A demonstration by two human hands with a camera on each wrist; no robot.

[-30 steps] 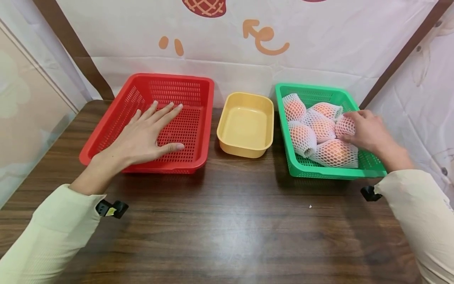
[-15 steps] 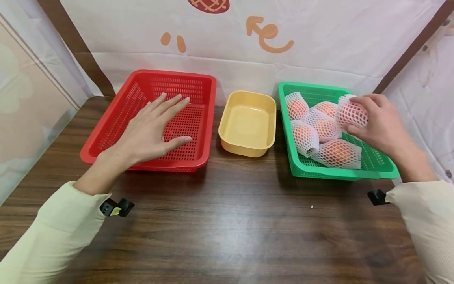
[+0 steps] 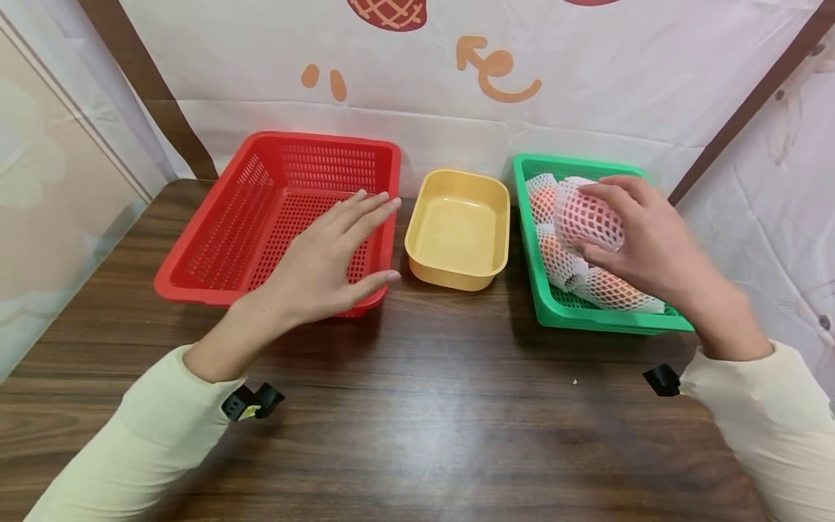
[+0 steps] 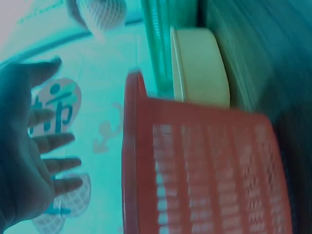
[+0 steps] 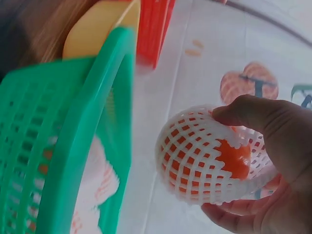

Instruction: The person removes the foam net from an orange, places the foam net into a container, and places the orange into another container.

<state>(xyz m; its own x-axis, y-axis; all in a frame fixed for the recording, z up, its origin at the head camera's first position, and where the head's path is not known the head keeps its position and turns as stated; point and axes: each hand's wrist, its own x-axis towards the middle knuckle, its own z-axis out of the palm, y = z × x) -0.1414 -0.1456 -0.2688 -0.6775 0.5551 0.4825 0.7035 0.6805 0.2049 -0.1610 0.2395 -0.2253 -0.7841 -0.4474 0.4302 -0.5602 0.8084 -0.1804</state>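
Note:
My right hand [image 3: 659, 239] grips a round orange-red fruit [image 3: 590, 216] in a white foam net, held above the green basket [image 3: 609, 320]. In the right wrist view the net [image 5: 195, 156] gapes and bare, shiny orange skin shows; the exact kind of fruit is unclear. Several more netted fruits [image 3: 616, 290] lie in that basket, partly hidden beneath the hand. My left hand [image 3: 320, 268], fingers spread and holding nothing, hovers over the right front part of the red basket [image 3: 274, 217]. The left wrist view shows its straight fingers beside the basket wall [image 4: 204, 165].
Between the two baskets stands a small yellow tub [image 3: 457, 232]. All three containers sit along the back of the brown wooden table [image 3: 417, 406], against a printed white cloth wall [image 3: 261, 43]. A tiny white scrap [image 3: 575, 381] lies in front of the green basket.
The right hand has lifted the netted fruit out of the green basket and carried it left over the other fruits. My left hand has shifted right and slightly towards me.

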